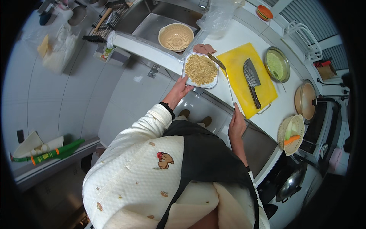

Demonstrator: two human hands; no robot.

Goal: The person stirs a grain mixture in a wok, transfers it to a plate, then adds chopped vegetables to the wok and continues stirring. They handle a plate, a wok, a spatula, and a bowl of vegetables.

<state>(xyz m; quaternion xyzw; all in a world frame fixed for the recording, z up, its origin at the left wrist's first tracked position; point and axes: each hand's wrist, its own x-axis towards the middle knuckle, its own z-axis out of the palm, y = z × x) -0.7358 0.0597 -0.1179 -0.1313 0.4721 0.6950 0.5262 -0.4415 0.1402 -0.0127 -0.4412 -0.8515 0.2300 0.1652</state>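
Note:
My left hand [181, 88] grips the near rim of a white tray [212, 85] heaped with a crumbly, pale brown chopped food [201, 69]. My right hand [237, 123] holds the end of a long-handled metal utensil [228, 83], whose flat, food-smeared head lies over the tray's right edge. To the right, a yellow cutting board [234, 60] lies on the white counter, with a cleaver [251, 77] flat on it. A pinkish cloth or piece of food [204, 48], which I cannot tell, lies just behind the tray.
A beige plastic basket [176, 37] sits in the steel sink [145, 27]. Right of the board stand a metal bowl of pale green food [274, 64], a lidded pan [306, 100] and a basket with a carrot [291, 136]. A plastic bag [216, 20] stands by the tap.

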